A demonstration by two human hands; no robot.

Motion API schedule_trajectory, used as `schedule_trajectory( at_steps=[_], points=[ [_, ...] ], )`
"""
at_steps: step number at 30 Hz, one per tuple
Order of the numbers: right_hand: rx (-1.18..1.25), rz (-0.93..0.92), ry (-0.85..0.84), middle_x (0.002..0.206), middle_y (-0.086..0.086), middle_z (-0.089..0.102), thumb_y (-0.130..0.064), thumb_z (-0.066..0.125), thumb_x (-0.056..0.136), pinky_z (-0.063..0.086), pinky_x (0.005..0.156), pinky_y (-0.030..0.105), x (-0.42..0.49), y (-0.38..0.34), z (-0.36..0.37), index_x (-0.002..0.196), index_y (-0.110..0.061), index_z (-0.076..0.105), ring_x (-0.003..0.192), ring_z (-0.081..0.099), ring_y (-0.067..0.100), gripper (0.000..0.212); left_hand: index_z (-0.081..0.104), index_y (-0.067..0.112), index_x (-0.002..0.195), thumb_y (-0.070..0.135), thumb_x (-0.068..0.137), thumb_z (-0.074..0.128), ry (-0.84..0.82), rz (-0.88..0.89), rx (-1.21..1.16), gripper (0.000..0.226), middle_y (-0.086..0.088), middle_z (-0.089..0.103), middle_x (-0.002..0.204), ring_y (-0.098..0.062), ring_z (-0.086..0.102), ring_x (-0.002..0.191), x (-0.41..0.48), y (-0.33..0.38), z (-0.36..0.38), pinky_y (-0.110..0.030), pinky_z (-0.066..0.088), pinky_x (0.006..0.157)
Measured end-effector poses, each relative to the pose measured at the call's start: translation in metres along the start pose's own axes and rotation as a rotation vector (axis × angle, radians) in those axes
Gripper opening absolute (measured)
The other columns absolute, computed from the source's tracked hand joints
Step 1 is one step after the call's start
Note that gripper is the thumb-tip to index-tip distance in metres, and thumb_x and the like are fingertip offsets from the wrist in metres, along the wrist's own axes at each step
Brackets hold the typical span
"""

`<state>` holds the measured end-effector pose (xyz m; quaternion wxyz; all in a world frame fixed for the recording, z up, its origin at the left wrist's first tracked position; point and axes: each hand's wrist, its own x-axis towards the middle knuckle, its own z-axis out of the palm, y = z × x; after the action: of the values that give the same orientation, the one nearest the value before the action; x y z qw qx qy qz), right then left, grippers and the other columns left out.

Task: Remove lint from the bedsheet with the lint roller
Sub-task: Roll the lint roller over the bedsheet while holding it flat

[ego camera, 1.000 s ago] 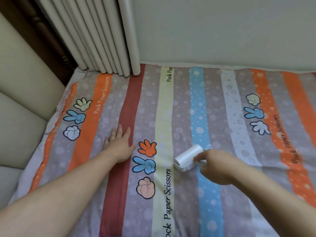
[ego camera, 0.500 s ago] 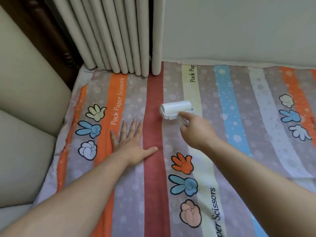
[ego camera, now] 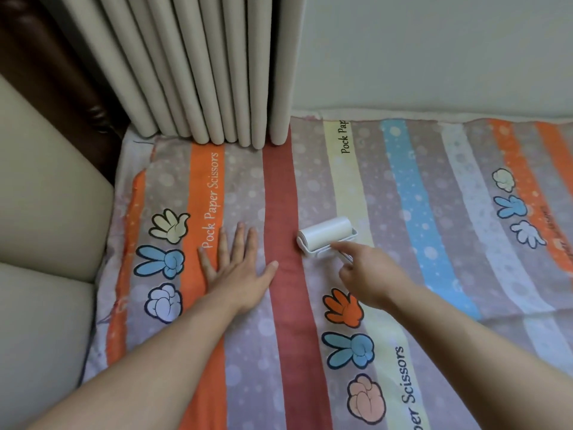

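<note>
Just right of the dark red stripe, the lint roller rests on the bedsheet, its drum lying across the stripes. It sits straight ahead of the right grip, which is clamped on the handle, forefinger stretched toward the drum, so a stroke would likely run along the stripes. The left grip, fingers spread flat, presses the sheet beyond the red stripe. Half a second earlier the roller was nearer the curtain; it has come back toward the person.

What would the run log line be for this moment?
step: lint rolling | right hand: grips lint roller handle, drum on bedsheet between red and yellow stripes | left hand: flat on bedsheet, fingers spread
</note>
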<state>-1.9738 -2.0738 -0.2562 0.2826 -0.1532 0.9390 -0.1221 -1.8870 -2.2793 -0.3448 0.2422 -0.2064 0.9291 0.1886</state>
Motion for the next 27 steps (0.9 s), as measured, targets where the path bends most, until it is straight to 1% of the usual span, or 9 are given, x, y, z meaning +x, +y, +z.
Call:
schedule_trajectory(
  at_steps=[3, 6, 14, 19, 20, 22, 24, 26, 27],
  points=[
    [-0.016, -0.012, -0.036, 0.127, 0.003, 0.061, -0.019, 0.044, 0.09, 0.05, 0.075, 0.03, -0.015, 0.017, -0.001, 0.142, -0.039, 0.043, 0.096, 0.061, 0.021, 0.056, -0.03, 0.033, 0.154, 0.074, 0.095, 0.012, 0.052, -0.005, 0.034, 0.083, 0.016, -0.051, 0.15, -0.018, -0.053, 0.135, 0.001, 0.001, 0.008, -0.062, -0.028, 0.111],
    [-0.075, -0.046, -0.057, 0.131, -0.001, 0.06, -0.022, 0.046, 0.09, 0.047, 0.077, 0.029, -0.033, 0.036, 0.004, 0.142, -0.04, 0.042, 0.107, 0.059, 0.021, 0.056, -0.027, 0.035, 0.155, 0.076, 0.094, 0.012, 0.099, -0.007, 0.049, 0.083, 0.016, -0.046, 0.154, -0.017, -0.048, 0.139, 0.001, 0.001, 0.014, -0.061, -0.027, 0.112],
    [-0.205, -0.09, -0.08, 0.122, -0.002, 0.063, -0.022, 0.044, 0.087, 0.044, 0.071, 0.028, -0.076, 0.078, 0.005, 0.139, -0.043, 0.043, 0.094, 0.056, 0.019, 0.056, -0.02, 0.036, 0.157, 0.077, 0.094, 0.013, 0.196, -0.047, 0.094, 0.082, 0.015, -0.034, 0.161, -0.015, -0.039, 0.146, -0.003, 0.005, 0.019, -0.058, -0.023, 0.114],
    [-0.247, -0.091, -0.142, 0.123, -0.005, 0.062, -0.025, 0.044, 0.086, 0.048, 0.075, 0.029, -0.103, 0.096, -0.001, 0.138, -0.046, 0.043, 0.099, 0.058, 0.018, 0.056, -0.02, 0.03, 0.159, 0.062, 0.102, 0.013, 0.245, -0.041, 0.085, 0.072, 0.005, -0.032, 0.164, -0.019, -0.034, 0.148, -0.019, 0.012, 0.025, -0.05, -0.019, 0.121],
    [-0.26, -0.093, -0.165, 0.123, -0.006, 0.062, -0.025, 0.043, 0.086, 0.048, 0.074, 0.027, -0.105, 0.098, -0.008, 0.137, -0.047, 0.044, 0.097, 0.058, 0.016, 0.055, -0.02, 0.031, 0.159, 0.06, 0.103, 0.013, 0.24, -0.038, 0.081, 0.071, 0.005, -0.033, 0.163, -0.018, -0.035, 0.148, -0.022, 0.011, 0.027, -0.05, -0.019, 0.121],
    [-0.28, -0.082, -0.232, 0.119, -0.011, 0.061, -0.025, 0.044, 0.087, 0.043, 0.064, 0.018, -0.108, 0.099, -0.029, 0.132, -0.05, 0.047, 0.085, 0.057, 0.009, 0.052, -0.02, 0.034, 0.158, 0.062, 0.102, 0.014, 0.219, -0.038, 0.078, 0.071, 0.009, -0.035, 0.162, -0.016, -0.037, 0.147, -0.025, 0.005, 0.026, -0.05, -0.02, 0.121],
    [-0.298, -0.051, -0.309, 0.104, -0.019, 0.059, -0.027, 0.046, 0.088, 0.036, 0.054, 0.012, -0.107, 0.095, -0.055, 0.127, -0.055, 0.049, 0.069, 0.054, 0.0, 0.047, -0.019, 0.036, 0.158, 0.067, 0.1, 0.017, 0.205, -0.055, 0.065, 0.075, 0.01, -0.035, 0.162, -0.015, -0.037, 0.147, -0.022, -0.002, 0.022, -0.05, -0.021, 0.12],
    [-0.28, -0.031, -0.323, 0.086, -0.021, 0.057, -0.03, 0.048, 0.088, 0.037, 0.048, 0.012, -0.105, 0.084, -0.077, 0.119, -0.061, 0.05, 0.058, 0.053, 0.0, 0.044, -0.017, 0.036, 0.158, 0.071, 0.098, 0.02, 0.201, -0.075, 0.052, 0.079, 0.008, -0.033, 0.163, -0.016, -0.035, 0.148, -0.02, -0.005, 0.019, -0.049, -0.021, 0.12],
    [-0.266, -0.037, -0.294, 0.082, -0.019, 0.058, -0.031, 0.049, 0.088, 0.038, 0.047, 0.013, -0.102, 0.075, -0.083, 0.117, -0.062, 0.05, 0.056, 0.054, 0.001, 0.043, -0.018, 0.036, 0.158, 0.071, 0.098, 0.021, 0.209, -0.085, 0.049, 0.079, 0.007, -0.033, 0.163, -0.017, -0.036, 0.148, -0.018, -0.007, 0.02, -0.049, -0.021, 0.12]
  ],
)
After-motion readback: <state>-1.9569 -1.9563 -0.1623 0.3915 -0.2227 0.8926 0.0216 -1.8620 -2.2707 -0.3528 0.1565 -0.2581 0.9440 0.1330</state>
